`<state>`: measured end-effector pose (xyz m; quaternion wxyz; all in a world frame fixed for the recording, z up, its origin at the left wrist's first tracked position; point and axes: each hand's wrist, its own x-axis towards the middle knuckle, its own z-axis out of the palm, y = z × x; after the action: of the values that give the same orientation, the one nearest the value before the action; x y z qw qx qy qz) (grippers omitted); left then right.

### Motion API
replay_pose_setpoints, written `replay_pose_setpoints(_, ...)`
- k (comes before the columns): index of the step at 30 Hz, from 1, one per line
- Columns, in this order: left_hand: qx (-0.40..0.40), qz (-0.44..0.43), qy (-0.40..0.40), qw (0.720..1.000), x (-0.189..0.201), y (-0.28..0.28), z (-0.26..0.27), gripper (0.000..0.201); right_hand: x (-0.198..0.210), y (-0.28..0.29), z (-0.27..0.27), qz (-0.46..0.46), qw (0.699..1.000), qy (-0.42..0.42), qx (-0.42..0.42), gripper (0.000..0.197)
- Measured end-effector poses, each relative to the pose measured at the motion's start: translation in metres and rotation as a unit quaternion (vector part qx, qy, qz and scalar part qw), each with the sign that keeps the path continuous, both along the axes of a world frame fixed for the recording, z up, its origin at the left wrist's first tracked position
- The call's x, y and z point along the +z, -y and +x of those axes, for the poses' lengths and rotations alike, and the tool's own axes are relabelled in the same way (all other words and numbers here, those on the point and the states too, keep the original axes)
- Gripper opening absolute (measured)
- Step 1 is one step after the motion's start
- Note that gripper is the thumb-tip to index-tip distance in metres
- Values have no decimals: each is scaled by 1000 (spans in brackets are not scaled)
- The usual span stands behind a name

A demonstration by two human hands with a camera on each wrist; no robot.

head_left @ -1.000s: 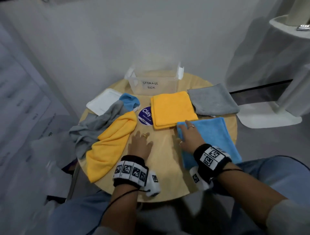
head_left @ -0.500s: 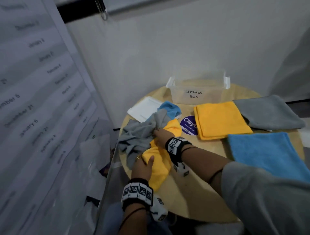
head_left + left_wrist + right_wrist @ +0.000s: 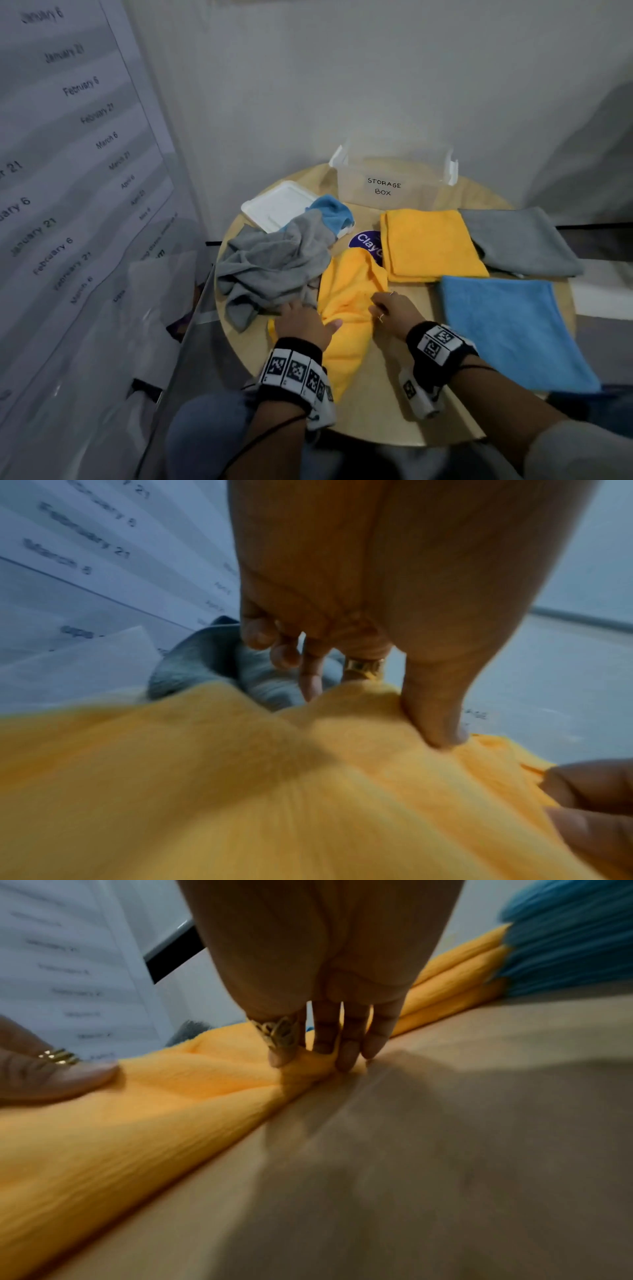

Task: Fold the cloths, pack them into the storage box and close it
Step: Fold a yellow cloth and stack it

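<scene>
A crumpled yellow cloth (image 3: 346, 308) lies at the front left of the round wooden table (image 3: 376, 394). My left hand (image 3: 308, 317) grips its left side, thumb pressed on top (image 3: 431, 723), the other fingers curled behind over a crumpled grey cloth (image 3: 270, 263). My right hand (image 3: 378, 301) pinches a fold at the cloth's right edge (image 3: 318, 1056). A folded yellow cloth (image 3: 428, 243), a folded grey cloth (image 3: 517, 240) and a flat blue cloth (image 3: 507, 329) lie to the right. The clear storage box (image 3: 356, 192) stands open at the back.
The white lid (image 3: 274, 205) lies back left with a small blue cloth (image 3: 334, 212) partly on it. A purple sticker (image 3: 366, 240) marks the table centre. A glass panel and hanging calendar sheets (image 3: 68, 171) stand close on the left. The wall is right behind the box.
My right hand left the blue cloth and joined the left on the crumpled yellow cloth. It then moved from the cloth's far end to its right edge. The view swung left.
</scene>
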<state>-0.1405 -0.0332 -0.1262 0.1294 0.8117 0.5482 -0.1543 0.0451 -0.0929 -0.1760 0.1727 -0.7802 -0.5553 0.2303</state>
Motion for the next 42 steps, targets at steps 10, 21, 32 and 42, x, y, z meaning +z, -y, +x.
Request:
replay_pose_setpoints(10,-125,-33,423,897,61,27,35,18,105,18,3,278,960,-37,27,28)
replay_pose_setpoints(21,20,21,265,964,68,-4,25,18,188,-3,39,317,903,-277,-85,25)
replay_pose_setpoints(32,214,108,417,877,163,-166,9,30,235,-130,89,340,905,-207,-147,17)
replay_pose_setpoints(42,9,339,518,785,234,-72,-32,30,262,-35,69,486,855,-175,-58,32)
